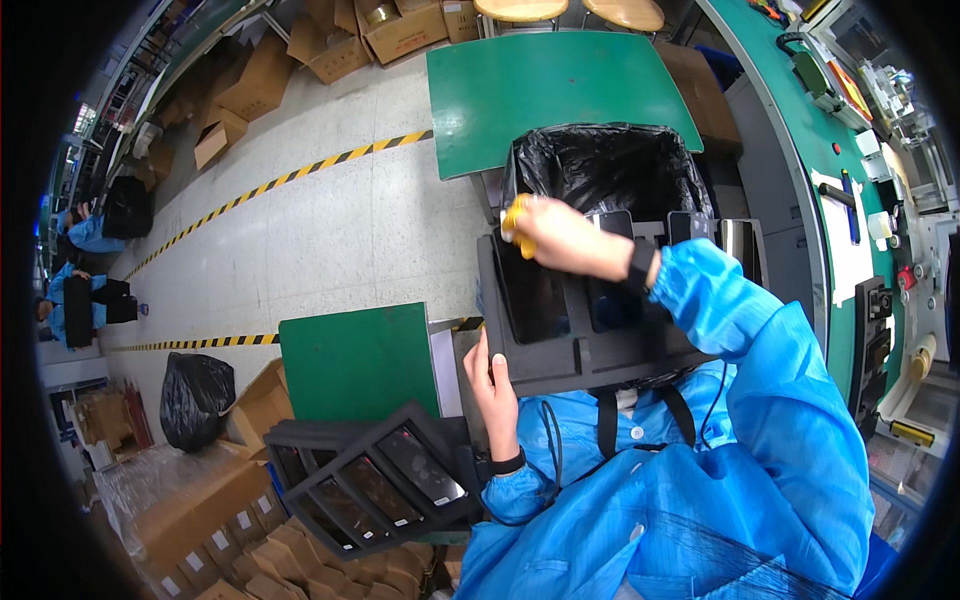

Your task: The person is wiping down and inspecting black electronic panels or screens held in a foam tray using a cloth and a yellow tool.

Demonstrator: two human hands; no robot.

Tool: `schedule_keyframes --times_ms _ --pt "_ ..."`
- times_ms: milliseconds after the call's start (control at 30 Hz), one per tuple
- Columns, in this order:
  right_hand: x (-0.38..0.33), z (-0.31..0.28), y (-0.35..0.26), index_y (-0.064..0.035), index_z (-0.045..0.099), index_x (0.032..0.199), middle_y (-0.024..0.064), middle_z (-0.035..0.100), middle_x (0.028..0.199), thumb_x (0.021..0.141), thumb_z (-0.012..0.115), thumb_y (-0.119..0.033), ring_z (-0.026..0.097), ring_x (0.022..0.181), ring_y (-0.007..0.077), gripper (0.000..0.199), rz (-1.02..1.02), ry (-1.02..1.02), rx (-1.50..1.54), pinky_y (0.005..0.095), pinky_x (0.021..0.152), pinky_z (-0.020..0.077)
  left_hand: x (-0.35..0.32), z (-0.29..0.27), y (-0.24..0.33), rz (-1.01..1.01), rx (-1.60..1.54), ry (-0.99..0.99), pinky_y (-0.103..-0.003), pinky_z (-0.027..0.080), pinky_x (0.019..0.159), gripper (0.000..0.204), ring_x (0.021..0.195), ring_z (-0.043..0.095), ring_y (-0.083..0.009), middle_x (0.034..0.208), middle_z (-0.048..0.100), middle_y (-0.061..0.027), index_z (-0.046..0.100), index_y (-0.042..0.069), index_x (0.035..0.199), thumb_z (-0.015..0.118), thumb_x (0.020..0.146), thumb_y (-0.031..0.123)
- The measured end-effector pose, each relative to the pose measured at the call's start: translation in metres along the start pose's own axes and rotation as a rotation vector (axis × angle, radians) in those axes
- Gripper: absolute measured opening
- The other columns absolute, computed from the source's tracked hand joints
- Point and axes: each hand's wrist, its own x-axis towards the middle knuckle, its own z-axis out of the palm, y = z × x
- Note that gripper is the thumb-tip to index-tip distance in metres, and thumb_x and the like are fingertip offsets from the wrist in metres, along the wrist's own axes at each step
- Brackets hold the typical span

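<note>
A black foam tray lies in front of my body, with dark-screened phones in its slots. One phone fills the left slot, and another phone sits beside it, partly covered by my right forearm. My right hand is closed on a small yellow-and-white thing over the upper end of the left phone; its exact kind is unclear. Along the tray's left edge rests my left hand, fingers stretched out and thumb apart. Two more phones show at the tray's far right.
A bin lined with a black bag stands just beyond the tray, before a green table. At lower left, stacked black trays hold several phones beside a green board. Cardboard boxes line the floor; a green workbench runs along the right.
</note>
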Motion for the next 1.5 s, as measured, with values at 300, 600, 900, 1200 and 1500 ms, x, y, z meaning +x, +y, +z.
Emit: schedule_keyframes --times_ms 300,600,900,1200,1500 --pt "-0.007 0.011 -0.024 0.0001 0.058 0.082 0.0158 0.057 0.079 0.066 0.061 -0.003 0.057 0.081 0.0342 0.017 -0.100 -0.145 -0.025 0.0418 0.074 0.0465 0.000 0.001 -0.003 0.017 0.010 0.007 -0.034 0.037 0.096 0.039 0.107 0.047 -0.0244 0.115 0.047 -0.0132 0.049 0.005 0.132 0.047 0.094 0.012" --pt "-0.046 0.018 -0.056 0.0007 0.060 0.080 0.0165 0.058 0.080 0.066 0.061 -0.004 0.058 0.079 0.0342 0.015 -0.260 -0.336 0.065 0.0417 0.075 0.0478 -0.001 0.002 -0.002 0.007 0.005 0.019 -0.032 0.037 0.096 0.038 0.107 0.048 -0.0227 0.115 0.048 -0.0119 0.050 0.005 0.132 0.047 0.094 0.011" --pt "0.012 0.004 0.007 -0.0001 0.058 0.088 0.0185 0.057 0.082 0.067 0.060 0.000 0.056 0.080 0.0367 0.021 -0.029 0.004 0.004 0.0424 0.072 0.0473 -0.003 0.001 -0.003 0.022 0.001 0.031 -0.033 0.038 0.094 0.038 0.106 0.048 -0.0234 0.113 0.048 -0.0126 0.050 0.006 0.131 0.047 0.094 0.012" --pt "-0.013 0.012 -0.018 0.0013 0.059 0.077 0.0184 0.059 0.075 0.066 0.061 -0.001 0.060 0.078 0.0342 0.012 -0.050 -0.067 -0.028 0.0411 0.073 0.0487 -0.002 0.004 -0.006 0.027 0.011 0.035 -0.034 0.037 0.095 0.038 0.107 0.047 -0.0241 0.113 0.048 -0.0127 0.050 0.005 0.131 0.047 0.094 0.012" --pt "-0.028 0.005 -0.040 0.0018 0.060 0.078 0.0179 0.059 0.077 0.067 0.062 -0.002 0.060 0.080 0.0354 0.012 -0.048 -0.202 0.040 0.0414 0.075 0.0496 -0.004 0.003 -0.005 0.020 0.011 0.037 -0.034 0.037 0.096 0.037 0.108 0.047 -0.0245 0.114 0.047 -0.0131 0.050 0.004 0.131 0.046 0.095 0.013"
